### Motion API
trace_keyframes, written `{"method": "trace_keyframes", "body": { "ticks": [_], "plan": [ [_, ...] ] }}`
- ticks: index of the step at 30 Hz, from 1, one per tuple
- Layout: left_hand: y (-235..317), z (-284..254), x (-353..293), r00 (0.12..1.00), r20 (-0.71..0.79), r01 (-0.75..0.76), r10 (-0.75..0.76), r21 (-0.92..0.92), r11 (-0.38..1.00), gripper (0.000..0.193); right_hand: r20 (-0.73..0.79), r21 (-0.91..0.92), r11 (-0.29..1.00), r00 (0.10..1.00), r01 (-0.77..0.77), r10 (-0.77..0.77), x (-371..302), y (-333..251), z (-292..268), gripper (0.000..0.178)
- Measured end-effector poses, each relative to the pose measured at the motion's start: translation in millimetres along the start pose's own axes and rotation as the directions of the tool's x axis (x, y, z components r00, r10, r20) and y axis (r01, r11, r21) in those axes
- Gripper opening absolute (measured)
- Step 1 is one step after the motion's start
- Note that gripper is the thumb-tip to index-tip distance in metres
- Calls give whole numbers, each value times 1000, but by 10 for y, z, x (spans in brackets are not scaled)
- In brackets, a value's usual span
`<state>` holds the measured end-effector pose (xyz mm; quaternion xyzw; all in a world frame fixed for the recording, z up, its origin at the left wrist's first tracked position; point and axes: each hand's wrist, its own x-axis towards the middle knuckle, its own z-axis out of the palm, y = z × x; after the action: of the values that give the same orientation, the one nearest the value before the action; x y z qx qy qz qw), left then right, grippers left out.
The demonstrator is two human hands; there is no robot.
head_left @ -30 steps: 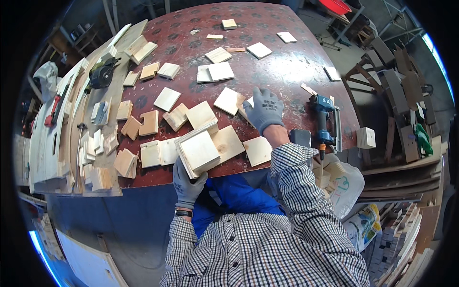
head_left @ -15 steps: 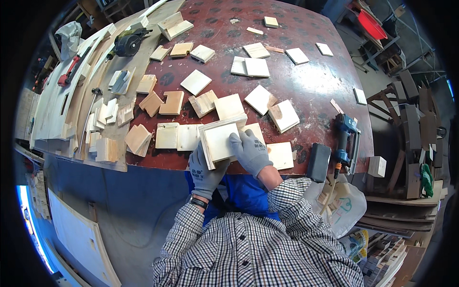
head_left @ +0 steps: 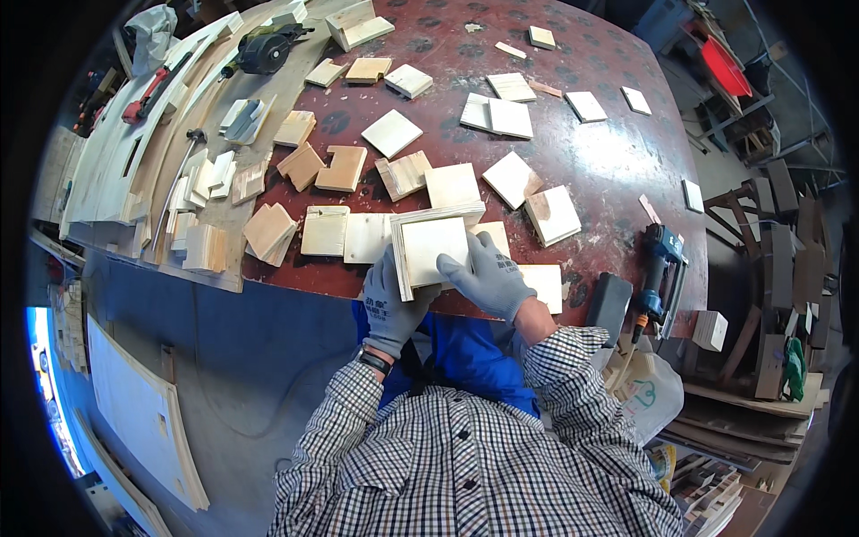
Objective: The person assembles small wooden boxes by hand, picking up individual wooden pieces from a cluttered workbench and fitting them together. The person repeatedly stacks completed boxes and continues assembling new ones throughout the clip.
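Observation:
Both of my hands wear grey work gloves and hold one squarish piece of pale wood (head_left: 433, 251) with raised strips along two edges, above the front edge of the table. Fingers of my left hand (head_left: 391, 302) wrap its lower left side, partly hidden beneath it. My right hand (head_left: 488, 273) grips its right side, thumb on the face. Just behind lie a pale square block (head_left: 455, 185) and a two-toned block (head_left: 403, 175). Left of the held piece are two flat squares, one of them a light wooden block (head_left: 324, 231).
A blue nail gun (head_left: 660, 268) and a dark box-shaped block (head_left: 609, 300) lie at the table's right front. Scattered wooden blocks cover much of the red tabletop (head_left: 617, 201). At left are a hammer (head_left: 195, 137), a circular saw (head_left: 265, 52) and stacked offcuts (head_left: 205, 248).
The view has shifted, so the table and its blocks appear further right and slightly higher. Both hands keep hold of the wooden piece, which is turned a little more upright.

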<state>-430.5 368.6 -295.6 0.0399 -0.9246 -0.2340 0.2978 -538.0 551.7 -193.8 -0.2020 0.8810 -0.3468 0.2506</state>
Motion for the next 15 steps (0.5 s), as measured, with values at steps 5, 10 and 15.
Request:
{"method": "trace_keyframes", "body": {
  "ticks": [5, 10, 15],
  "plan": [
    [50, -2, 32, 999, 20, 48, -47, -51, 998, 86, 47, -54, 991, 991, 124, -121, 25, 157, -31, 130],
    [41, -7, -21, 993, 85, 91, -85, -67, 994, 96, -22, -313, 918, 964, 243, -263, 66, 254, 127, 103],
    [36, -11, 16, 999, 18, 47, -46, -46, 998, 99, -35, -261, 952, 984, 161, -176, 98, 376, 168, 98]
  ]
}}
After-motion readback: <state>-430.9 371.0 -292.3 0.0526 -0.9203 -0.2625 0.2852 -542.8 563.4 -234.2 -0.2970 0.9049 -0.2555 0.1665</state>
